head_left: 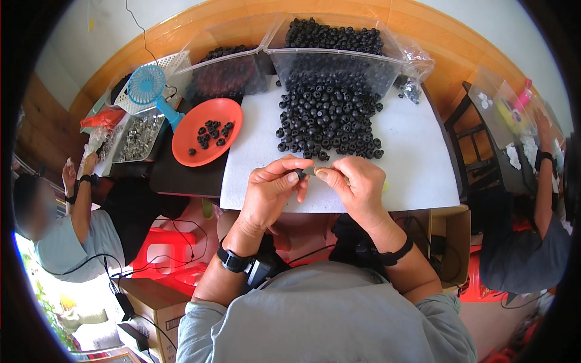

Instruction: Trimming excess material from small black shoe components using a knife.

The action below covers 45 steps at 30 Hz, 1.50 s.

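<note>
My left hand is closed, pinching a small black round part between thumb and fingertips. Right beside it, my right hand is closed on a thin greyish piece, whose tip meets the black part; its exact kind is too small to make out. Just beyond both hands, a large heap of black round parts with holes spreads over a white foam sheet. To the left, an orange-red plate holds several similar black parts.
Two clear plastic bins, one at the back and one at back left, hold more black parts. A blue fan stands near a tray of metal pieces. Co-workers sit at left and right. An open carton stands below.
</note>
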{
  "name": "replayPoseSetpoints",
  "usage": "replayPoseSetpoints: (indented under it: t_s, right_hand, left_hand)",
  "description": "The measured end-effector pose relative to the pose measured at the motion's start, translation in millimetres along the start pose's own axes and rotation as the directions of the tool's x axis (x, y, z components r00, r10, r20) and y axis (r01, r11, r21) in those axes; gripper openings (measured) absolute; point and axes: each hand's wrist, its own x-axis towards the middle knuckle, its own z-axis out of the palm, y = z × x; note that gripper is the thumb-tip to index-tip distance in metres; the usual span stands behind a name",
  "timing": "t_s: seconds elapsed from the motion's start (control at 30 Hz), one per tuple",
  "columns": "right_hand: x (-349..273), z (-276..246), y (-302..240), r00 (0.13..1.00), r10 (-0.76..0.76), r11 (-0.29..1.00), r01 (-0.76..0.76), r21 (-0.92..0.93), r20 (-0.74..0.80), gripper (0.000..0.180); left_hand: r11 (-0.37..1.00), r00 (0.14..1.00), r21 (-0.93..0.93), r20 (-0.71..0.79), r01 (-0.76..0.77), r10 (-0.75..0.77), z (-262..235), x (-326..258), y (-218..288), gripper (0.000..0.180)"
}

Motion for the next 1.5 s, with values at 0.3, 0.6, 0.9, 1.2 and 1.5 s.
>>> replayPoseSetpoints:
  t_s: [0.3, 0.6, 0.9, 1.2, 1.5]
  right_hand:
    - [-1, 0, 3, 1.0, -0.006, 1.0, 0.006, 0.03, 0.019, 0.03]
    - [-2, 2, 7, 0.999, -0.024, 1.0, 0.024, -0.004, 0.046, 0.034]
    - [-2, 0, 5, 0.993, -0.06, 0.998, 0.059, 0.012, 0.1, 0.032]
    - [-1, 0, 0, 0.996, -0.086, 0.996, 0.086, 0.0, -0.03, 0.03]
    - [-6, 2, 2, 0.992, -0.125, 0.992, 0.125, -0.029, -0.001, 0.031]
  left_hand:
    - [0.998, 0.987, -0.065, -0.159, 0.026, -0.036, 9, -5, -6, 0.025]
    - [0.992, 0.986, -0.121, -0.158, 0.036, -0.055, 9, -3, -7, 0.022]
    - [0.984, 0.981, -0.154, -0.159, 0.087, -0.112, 7, -1, -5, 0.022]
    - [0.987, 0.985, -0.152, -0.158, 0.048, -0.072, 5, 0, -5, 0.027]
    - [0.998, 0.975, -0.043, -0.214, 0.046, -0.054, 13, -8, 5, 0.026]
